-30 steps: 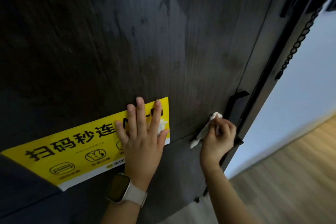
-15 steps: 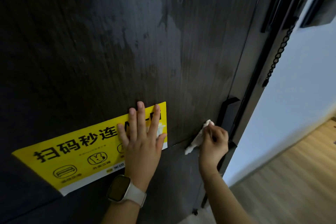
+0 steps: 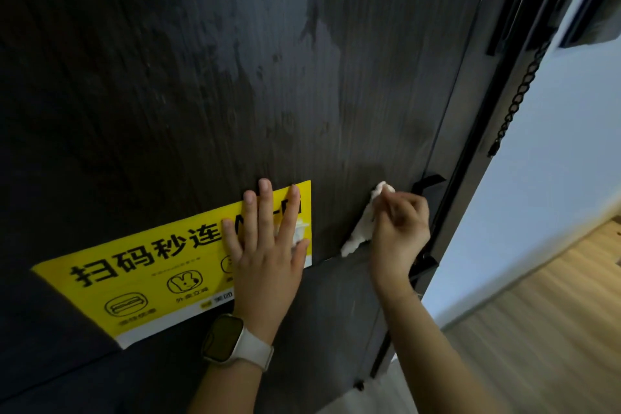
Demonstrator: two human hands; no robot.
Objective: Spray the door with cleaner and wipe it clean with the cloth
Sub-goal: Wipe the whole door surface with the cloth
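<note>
The dark wood-grain door (image 3: 201,77) fills most of the view, with wet streaks across its upper middle. My left hand (image 3: 268,252) lies flat with straight fingers on the right end of a yellow sticker (image 3: 141,279) on the door. My right hand (image 3: 400,228) grips a crumpled white cloth (image 3: 361,232) and holds it against the door just left of the black door handle (image 3: 426,185). No spray bottle is in view.
The door's edge and a black frame run down the right side, with a black chain (image 3: 517,94) hanging there. Beyond it are a pale wall (image 3: 554,178) and a wooden floor (image 3: 537,329). A watch sits on my left wrist.
The view has shifted, so the door and hands sit slightly lower and to the left. My right hand with the cloth has stayed by the handle; my left hand stays flat on the sticker.
</note>
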